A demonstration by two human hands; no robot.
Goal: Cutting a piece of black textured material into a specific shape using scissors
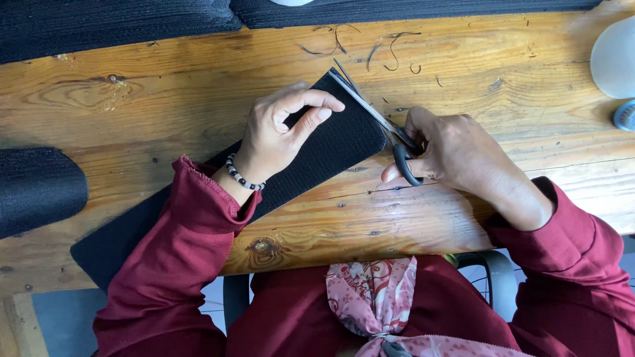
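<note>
Gripping: right hand is closed on black-handled scissors, fingers thru the loops, blades lying along the far-right short edge of a black ribbed fabric strip. Left hand isn't clasping anything; it presses flat on the strip w/ thumb and forefinger curled near the cut edge, beaded bracelet at the wrist.

Head view: strip lies on the wooden table, roughly mid-scene, long axis diagonal, running from near-left (under the left sleeve) up to far-right, where the trimmed end points at the blades. Looks soft, light, floppy, prob. a bit stretchy, so it needs pinning flat close to the cut line rather than lifting by an end. Blades seem nearly shut, tho the angle makes that hard to tell.

Thread snippets scattered on the far side. More black fabric along the far edge, another dark piece at left. Pale rounded object far-right.
</note>
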